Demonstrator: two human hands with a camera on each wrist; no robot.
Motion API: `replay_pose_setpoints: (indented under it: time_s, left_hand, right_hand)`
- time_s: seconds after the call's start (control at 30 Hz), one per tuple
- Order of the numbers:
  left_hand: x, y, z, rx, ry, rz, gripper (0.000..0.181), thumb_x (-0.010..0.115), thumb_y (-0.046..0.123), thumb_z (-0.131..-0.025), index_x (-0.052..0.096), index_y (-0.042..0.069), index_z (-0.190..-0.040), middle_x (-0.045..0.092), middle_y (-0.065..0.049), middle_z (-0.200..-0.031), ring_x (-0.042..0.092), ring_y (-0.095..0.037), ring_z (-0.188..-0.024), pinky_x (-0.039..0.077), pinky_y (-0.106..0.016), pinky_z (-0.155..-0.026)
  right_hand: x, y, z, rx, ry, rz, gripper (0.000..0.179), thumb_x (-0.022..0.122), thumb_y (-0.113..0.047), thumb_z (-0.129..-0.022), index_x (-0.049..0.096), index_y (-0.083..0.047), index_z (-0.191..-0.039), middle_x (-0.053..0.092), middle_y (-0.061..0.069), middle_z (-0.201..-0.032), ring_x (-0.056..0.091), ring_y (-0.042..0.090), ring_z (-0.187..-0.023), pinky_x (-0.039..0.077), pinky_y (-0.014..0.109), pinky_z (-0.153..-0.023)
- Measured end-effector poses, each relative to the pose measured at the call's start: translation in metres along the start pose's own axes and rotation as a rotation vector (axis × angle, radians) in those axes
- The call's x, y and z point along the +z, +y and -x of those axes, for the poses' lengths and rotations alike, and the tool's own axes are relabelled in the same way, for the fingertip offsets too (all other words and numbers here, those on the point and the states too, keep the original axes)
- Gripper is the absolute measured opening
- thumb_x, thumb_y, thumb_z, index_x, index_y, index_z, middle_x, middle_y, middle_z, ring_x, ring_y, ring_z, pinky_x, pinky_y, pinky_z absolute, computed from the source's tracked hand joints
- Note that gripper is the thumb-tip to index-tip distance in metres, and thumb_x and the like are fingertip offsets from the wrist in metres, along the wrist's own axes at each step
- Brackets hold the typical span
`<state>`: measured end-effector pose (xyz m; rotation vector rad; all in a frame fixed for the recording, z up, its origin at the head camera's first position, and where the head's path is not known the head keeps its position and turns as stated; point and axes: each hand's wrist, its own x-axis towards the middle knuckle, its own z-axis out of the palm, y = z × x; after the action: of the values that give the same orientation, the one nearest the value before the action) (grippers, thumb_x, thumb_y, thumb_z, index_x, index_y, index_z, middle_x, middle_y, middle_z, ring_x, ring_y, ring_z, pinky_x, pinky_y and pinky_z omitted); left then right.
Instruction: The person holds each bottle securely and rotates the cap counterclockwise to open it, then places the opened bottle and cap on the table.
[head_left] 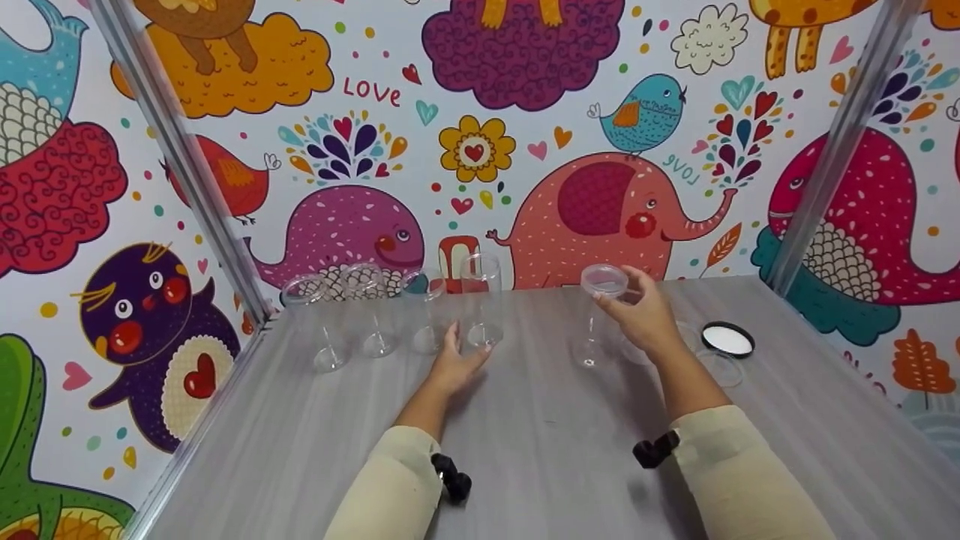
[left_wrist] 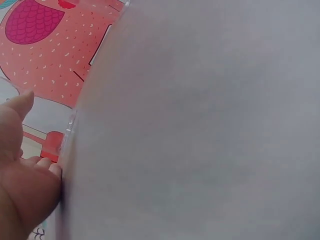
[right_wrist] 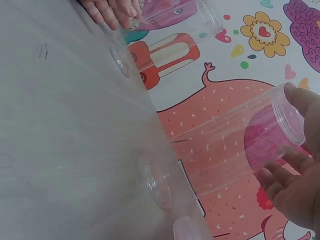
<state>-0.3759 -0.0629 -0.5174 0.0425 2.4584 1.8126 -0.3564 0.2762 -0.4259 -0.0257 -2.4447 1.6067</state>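
Observation:
Four tall clear plastic jars stand at the left of the table, the first jar (head_left: 319,330) leftmost and the last jar (head_left: 481,300) nearest the middle. My left hand (head_left: 456,364) is at the base of that last jar, thumb and fingers spread apart on either side. In the left wrist view the left hand (left_wrist: 30,185) shows relaxed fingers low by the table. Right of the middle, an upright clear jar (right_wrist: 225,145) has its rim gripped between the thumb and fingers of my right hand (head_left: 643,311). The right hand (right_wrist: 300,185) comes from above its top end.
Beyond my right hand lie a black-rimmed white disc (head_left: 727,340) and a clear round lid (head_left: 724,369). The patterned wall (head_left: 465,202) stands along the table's back edge, with metal posts (head_left: 847,142) at its corners. Grey tabletop (head_left: 551,450) spreads in front.

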Motion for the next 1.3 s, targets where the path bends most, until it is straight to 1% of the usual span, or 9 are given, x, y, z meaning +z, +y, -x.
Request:
replay_pose_setpoints:
  time_s: [0.1, 0.3, 0.43, 0.53, 0.73, 0.87, 1.0, 1.17, 1.3]
  left_hand:
    - [-0.004, 0.001, 0.001, 0.001, -0.015, -0.003, 0.097, 0.074, 0.042, -0.1, 0.014, 0.016, -0.171, 0.02, -0.016, -0.18, 0.022, -0.038, -0.167, 0.022, -0.06, -0.135]
    - [-0.01, 0.003, 0.007, 0.056, -0.048, -0.013, 0.088, 0.074, 0.035, -0.101, 0.024, 0.011, -0.169, 0.028, -0.016, -0.177, 0.027, -0.039, -0.165, 0.027, -0.058, -0.134]
    - [-0.011, 0.006, 0.011, 0.053, -0.077, -0.032, 0.09, 0.077, 0.045, -0.098, 0.029, 0.015, -0.168, 0.033, -0.011, -0.176, 0.029, -0.035, -0.165, 0.03, -0.057, -0.133]
    - [-0.01, 0.009, 0.013, 0.078, -0.101, -0.049, 0.094, 0.079, 0.052, -0.094, 0.031, 0.017, -0.168, 0.036, -0.009, -0.175, 0.031, -0.033, -0.164, 0.034, -0.056, -0.131]
    - [-0.006, 0.013, 0.018, 0.127, -0.134, -0.063, 0.098, 0.083, 0.055, -0.089, 0.033, 0.021, -0.167, 0.038, -0.006, -0.174, 0.032, -0.032, -0.164, 0.031, -0.058, -0.132]
    - [-0.002, 0.019, 0.022, 0.121, -0.138, -0.071, 0.108, 0.087, 0.063, -0.081, 0.033, 0.026, -0.167, 0.037, -0.003, -0.175, 0.032, -0.03, -0.165, 0.031, -0.062, -0.131]
    - [0.003, 0.026, 0.023, 0.129, -0.147, -0.072, 0.114, 0.088, 0.067, -0.076, 0.032, 0.028, -0.167, 0.037, -0.002, -0.175, 0.032, -0.03, -0.165, 0.032, -0.065, -0.13]
    - [0.009, 0.031, 0.023, 0.156, -0.141, -0.037, 0.117, 0.091, 0.062, -0.076, 0.03, 0.023, -0.168, 0.038, -0.002, -0.175, 0.033, -0.031, -0.164, 0.032, -0.062, -0.131]
    - [0.013, 0.032, 0.024, 0.166, -0.101, -0.011, 0.115, 0.092, 0.061, -0.076, 0.032, 0.023, -0.167, 0.043, 0.001, -0.172, 0.036, -0.03, -0.163, 0.032, -0.06, -0.131]
  right_hand:
    - [0.008, -0.002, 0.003, -0.025, 0.01, -0.035, 0.09, 0.082, -0.051, -0.092, 0.038, -0.018, -0.163, 0.052, 0.014, -0.158, 0.056, 0.036, -0.144, 0.055, 0.054, -0.114]
    - [0.025, -0.009, 0.012, -0.044, 0.012, -0.102, 0.087, 0.083, -0.05, -0.091, 0.041, -0.02, -0.161, 0.055, 0.012, -0.155, 0.058, 0.034, -0.142, 0.055, 0.051, -0.114]
    - [0.037, -0.016, 0.015, -0.07, 0.009, -0.138, 0.082, 0.084, -0.044, -0.093, 0.044, -0.019, -0.16, 0.058, 0.012, -0.152, 0.061, 0.033, -0.139, 0.057, 0.048, -0.113]
    - [0.045, -0.022, 0.017, -0.096, -0.003, -0.174, 0.079, 0.085, -0.039, -0.093, 0.046, -0.018, -0.159, 0.059, 0.012, -0.149, 0.063, 0.031, -0.135, 0.059, 0.042, -0.109]
    - [0.062, -0.034, 0.023, -0.142, -0.035, -0.214, 0.082, 0.087, -0.04, -0.09, 0.048, -0.018, -0.158, 0.062, 0.01, -0.147, 0.065, 0.031, -0.134, 0.06, 0.041, -0.107]
    - [0.075, -0.041, 0.026, -0.164, -0.052, -0.235, 0.081, 0.087, -0.038, -0.091, 0.049, -0.017, -0.158, 0.063, 0.012, -0.146, 0.066, 0.031, -0.133, 0.061, 0.04, -0.107]
    - [0.086, -0.046, 0.028, -0.18, -0.071, -0.281, 0.077, 0.086, -0.031, -0.092, 0.05, -0.015, -0.158, 0.065, 0.013, -0.145, 0.067, 0.03, -0.13, 0.062, 0.034, -0.103]
    - [0.097, -0.051, 0.03, -0.179, -0.095, -0.336, 0.076, 0.086, -0.027, -0.092, 0.05, -0.015, -0.158, 0.065, 0.014, -0.145, 0.068, 0.03, -0.13, 0.062, 0.034, -0.104]
    - [0.101, -0.054, 0.031, -0.17, -0.098, -0.346, 0.075, 0.087, -0.03, -0.091, 0.051, -0.017, -0.156, 0.066, 0.012, -0.144, 0.068, 0.028, -0.13, 0.061, 0.038, -0.106]
